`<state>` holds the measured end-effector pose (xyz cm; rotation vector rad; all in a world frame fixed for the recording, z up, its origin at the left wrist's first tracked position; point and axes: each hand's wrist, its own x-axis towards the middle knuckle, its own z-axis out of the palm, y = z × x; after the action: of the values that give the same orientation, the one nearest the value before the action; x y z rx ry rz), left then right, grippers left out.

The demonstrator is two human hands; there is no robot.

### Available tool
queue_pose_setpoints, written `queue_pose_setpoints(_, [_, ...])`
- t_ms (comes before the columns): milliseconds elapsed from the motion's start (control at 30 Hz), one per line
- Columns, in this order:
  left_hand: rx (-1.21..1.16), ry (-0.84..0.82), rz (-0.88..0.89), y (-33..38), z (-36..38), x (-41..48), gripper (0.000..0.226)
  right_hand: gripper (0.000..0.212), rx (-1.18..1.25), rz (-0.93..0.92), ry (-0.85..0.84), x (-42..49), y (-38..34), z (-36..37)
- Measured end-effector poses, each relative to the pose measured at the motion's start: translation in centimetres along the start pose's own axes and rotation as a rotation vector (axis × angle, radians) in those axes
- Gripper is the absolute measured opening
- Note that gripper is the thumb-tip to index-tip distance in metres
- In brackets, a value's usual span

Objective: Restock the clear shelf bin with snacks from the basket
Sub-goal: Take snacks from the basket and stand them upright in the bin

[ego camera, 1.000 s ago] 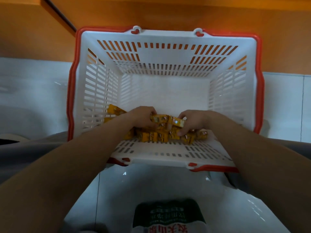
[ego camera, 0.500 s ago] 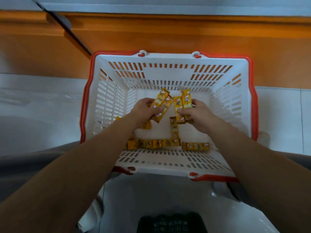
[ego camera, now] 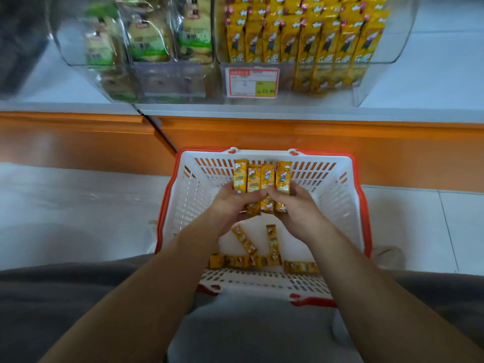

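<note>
The left hand [ego camera: 233, 205] and the right hand [ego camera: 296, 208] meet in the middle of the frame. Together they hold a bunch of yellow snack packs [ego camera: 262, 179]. The grip of each hand is closed round the bunch, the left from the left side and the right from the right side. Four packs stand up side by side above the fingers, and their bottom ends poke out below the hands.

The bunch is held up over the white basket [ego camera: 330, 195], which has a red rim and holes in its walls. Down on the basket floor lie more loose packs [ego camera: 246, 260]. Some lie in a row along the near wall, and two lean on the row (they point up toward the hands).

The basket sits on the pale floor [ego camera: 65, 205], right in front of an orange shelf front [ego camera: 262, 132]. The person's grey trousers [ego camera: 65, 297] fill the bottom of the frame.

At the upper right of the frame is the clear shelf bin [ego camera: 392, 43]. It is well apart from the hands and holds rows of the same yellow packs, standing up. A red and white price tag [ego camera: 252, 82] is stuck on its front. Just to its left, another clear bin holds green snack bags [ego camera: 149, 35], which look blurry.
</note>
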<state>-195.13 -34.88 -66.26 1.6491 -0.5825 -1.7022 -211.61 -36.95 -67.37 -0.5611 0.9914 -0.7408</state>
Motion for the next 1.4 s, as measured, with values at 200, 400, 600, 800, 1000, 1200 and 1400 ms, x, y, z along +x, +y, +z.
queue_pose_setpoints(200, [0.0, 0.009, 0.073, 3.5, 0.3, -3.5, 0.046, 0.037, 0.047, -0.079, -0.01, -2.3, -3.3, 2.3])
queue_pose_setpoints(400, [0.069, 0.054, 0.161, 8.2, -0.2, -7.4, 0.041, 0.034, 0.155, -0.081, 0.049, -4.1, -6.5, 6.1])
queue_pose_setpoints(600, [0.162, 0.093, 0.281, 14.0, -0.9, -12.3, 0.084, 0.019, -0.058, -0.288, 0.077, -5.8, -10.7, 8.7])
queue_pose_setpoints(800, [0.21, 0.185, 0.473, 18.4, -3.3, -14.6, 0.061, 0.033, -0.322, -0.591, 0.12, -5.5, -17.0, 10.0])
queue_pose_setpoints(1000, [0.058, 0.253, 0.452, 19.7, -4.3, -13.4, 0.056, 0.035, -0.507, -0.775, 0.233, -2.8, -21.5, 11.4])
queue_pose_setpoints(1200, [0.078, 0.317, 0.473, 21.2, -4.9, -11.1, 0.059, 0.035, -0.692, -0.855, 0.24, 1.5, -23.5, 12.4])
queue_pose_setpoints(1400, [0.101, 0.372, 0.438, 21.7, -5.4, -9.2, 0.073, 0.037, -0.989, -0.83, 0.218, 4.3, -23.6, 12.9])
